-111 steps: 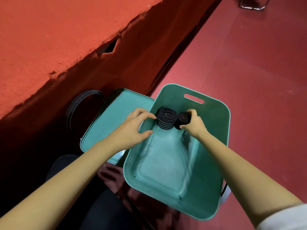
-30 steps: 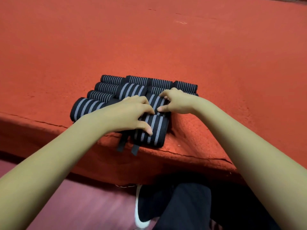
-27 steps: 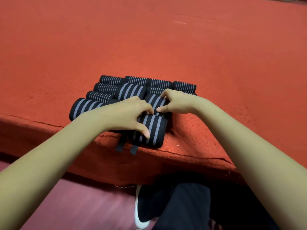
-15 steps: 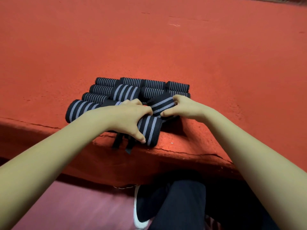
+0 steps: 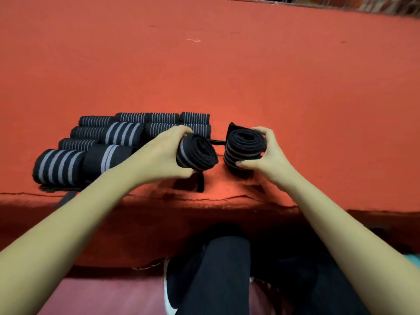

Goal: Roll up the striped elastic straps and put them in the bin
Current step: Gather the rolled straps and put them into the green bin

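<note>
The head-worn camera looks forward and down, close over left hand, right hand and red mat.

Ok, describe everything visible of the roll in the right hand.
The right-hand roll is black elastic with grey stripes, wound in a spiral, end facing the camera. The right hand grips it, thumb on its near side, over the front edge of the red mat. A thin black strip runs toward the other roll in the left hand.
</note>
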Demonstrator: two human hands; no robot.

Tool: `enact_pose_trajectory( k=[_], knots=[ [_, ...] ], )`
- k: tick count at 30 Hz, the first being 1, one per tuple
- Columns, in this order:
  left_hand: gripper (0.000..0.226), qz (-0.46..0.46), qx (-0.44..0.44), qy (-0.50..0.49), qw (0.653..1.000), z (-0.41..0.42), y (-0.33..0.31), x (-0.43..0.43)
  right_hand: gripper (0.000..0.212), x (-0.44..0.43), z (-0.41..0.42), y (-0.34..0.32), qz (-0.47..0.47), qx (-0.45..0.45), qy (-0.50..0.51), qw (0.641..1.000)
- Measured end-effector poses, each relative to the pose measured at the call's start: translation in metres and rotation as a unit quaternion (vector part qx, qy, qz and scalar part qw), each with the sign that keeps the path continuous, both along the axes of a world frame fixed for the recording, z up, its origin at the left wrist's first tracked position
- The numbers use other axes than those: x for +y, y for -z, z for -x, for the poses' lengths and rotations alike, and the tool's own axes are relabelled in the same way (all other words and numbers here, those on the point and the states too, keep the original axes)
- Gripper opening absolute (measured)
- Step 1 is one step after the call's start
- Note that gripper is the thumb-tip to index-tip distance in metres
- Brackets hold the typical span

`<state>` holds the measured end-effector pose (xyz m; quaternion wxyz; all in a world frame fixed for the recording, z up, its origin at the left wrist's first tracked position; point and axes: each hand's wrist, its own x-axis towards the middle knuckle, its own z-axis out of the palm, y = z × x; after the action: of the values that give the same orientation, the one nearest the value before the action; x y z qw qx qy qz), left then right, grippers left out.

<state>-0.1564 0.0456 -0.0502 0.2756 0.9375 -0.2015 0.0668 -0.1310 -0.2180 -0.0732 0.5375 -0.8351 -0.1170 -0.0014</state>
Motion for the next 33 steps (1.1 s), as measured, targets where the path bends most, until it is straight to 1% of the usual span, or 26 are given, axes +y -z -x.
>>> enact_pose_trajectory(
  k=[2,5,10,14,16,19,23,25,27,30,33],
  knots=[
    [0.066,0.051,0.017,-0.003,0.999,-0.002,0.006,-0.022,0.077,-0.018,0.006,-0.001,0.009,-0.012,0.015,1.0],
    [0.065,0.072,0.031,0.008,0.997,-0.006,0.017,-0.046,0.073,-0.036,0.011,0.001,0.027,0.0,0.031,0.999],
    [0.062,0.049,0.034,0.019,0.998,-0.01,0.023,-0.069,0.066,-0.054,0.017,0.015,0.068,0.057,0.034,0.996],
    [0.067,-0.026,0.004,0.045,0.999,-0.013,0.011,-0.071,0.066,-0.056,0.015,0.008,0.148,0.035,0.033,0.988],
    [0.064,-0.044,0.0,0.047,0.998,-0.012,0.007,-0.074,0.068,-0.057,0.013,0.005,0.158,0.044,0.025,0.986],
    [0.059,-0.035,0.006,0.04,0.999,-0.008,0.004,-0.08,0.076,-0.056,0.015,0.004,0.154,0.055,0.018,0.986],
    [0.056,0.005,0.034,0.038,0.999,-0.005,-0.002,-0.094,0.065,-0.067,0.024,-0.005,0.142,0.04,0.049,0.988],
    [0.065,0.009,0.048,0.07,0.996,-0.005,-0.008,-0.107,0.063,-0.082,0.03,-0.013,0.136,0.029,0.076,0.987],
    [0.073,-0.001,0.044,0.113,0.993,-0.007,-0.015,-0.127,0.06,-0.105,0.039,-0.023,0.126,0.019,0.108,0.986],
    [0.068,-0.004,0.032,0.161,0.986,-0.01,-0.02,-0.17,0.059,-0.149,0.062,-0.037,0.132,0.021,0.15,0.98],
    [0.062,0.012,0.031,0.216,0.976,-0.008,-0.02,-0.225,0.058,-0.2,0.094,-0.047,0.131,0.029,0.2,0.971]
  ],
)
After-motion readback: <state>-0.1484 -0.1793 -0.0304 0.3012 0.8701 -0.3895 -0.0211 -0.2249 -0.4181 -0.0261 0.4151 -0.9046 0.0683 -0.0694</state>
